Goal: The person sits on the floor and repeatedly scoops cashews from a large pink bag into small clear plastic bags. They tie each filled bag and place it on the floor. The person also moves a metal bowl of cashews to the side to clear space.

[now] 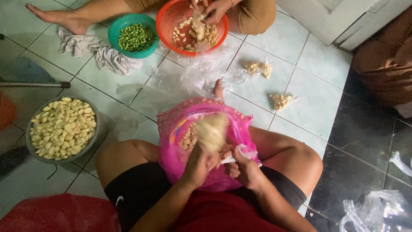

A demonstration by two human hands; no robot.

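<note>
I sit on a tiled floor with a pink plastic bag (pixel 171 150) between my knees; it holds garlic cloves. My left hand (pixel 199 163) is closed around a blurred, pale bunch of garlic (pixel 211 131) raised over the bag. Beside it, my right hand (pixel 242 167) grips a fold of thin plastic at the bag's right edge. Both hands nearly touch above the bag's mouth.
A grey bowl of peeled cloves (pixel 63 128) stands at my left. Across from me another person's hands (pixel 214 10) work in an orange basket (pixel 169 17) of cloves, beside a teal bowl of green peas (pixel 136 38). Cloths, clear plastic and small garlic piles (pixel 280 101) lie on the tiles.
</note>
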